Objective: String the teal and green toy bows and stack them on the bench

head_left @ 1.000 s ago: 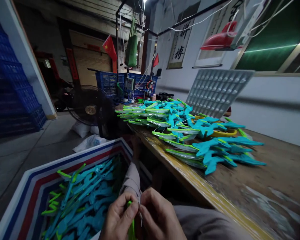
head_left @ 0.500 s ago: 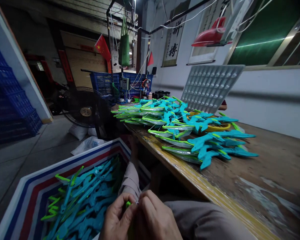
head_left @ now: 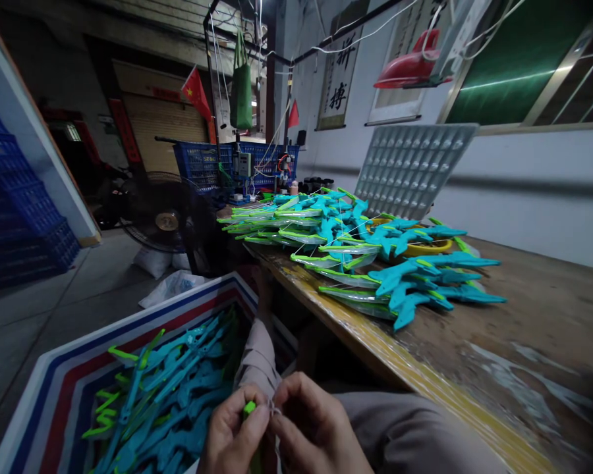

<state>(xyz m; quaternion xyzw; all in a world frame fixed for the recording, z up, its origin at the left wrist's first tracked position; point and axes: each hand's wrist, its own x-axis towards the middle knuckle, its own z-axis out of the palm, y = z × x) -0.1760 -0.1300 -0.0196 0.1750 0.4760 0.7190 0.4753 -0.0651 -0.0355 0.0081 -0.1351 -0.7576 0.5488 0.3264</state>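
Observation:
At the bottom edge of the view, over my lap, my left hand [head_left: 234,436] grips a green plastic piece [head_left: 248,409] whose tip pokes up between thumb and fingers. My right hand [head_left: 310,429] presses against it, pinching a thin white string [head_left: 273,411] at the green tip. Left of my hands stands a striped bag [head_left: 54,382] full of teal and green toy parts [head_left: 163,395]. On the wooden table [head_left: 514,355] to the right lies a long pile of strung teal and green toy bows [head_left: 356,253].
A grey moulded tray [head_left: 415,168] leans on the wall behind the pile. A floor fan [head_left: 165,220] and blue crates [head_left: 202,164] stand at the table's far end. More blue crates [head_left: 10,197] are stacked at left. A red toy [head_left: 408,66] hangs overhead.
My hands have stayed pressed together at the green tip, fingers shifting slightly on the string. The camera has tilted a little, so the table pile sits slightly lower left.

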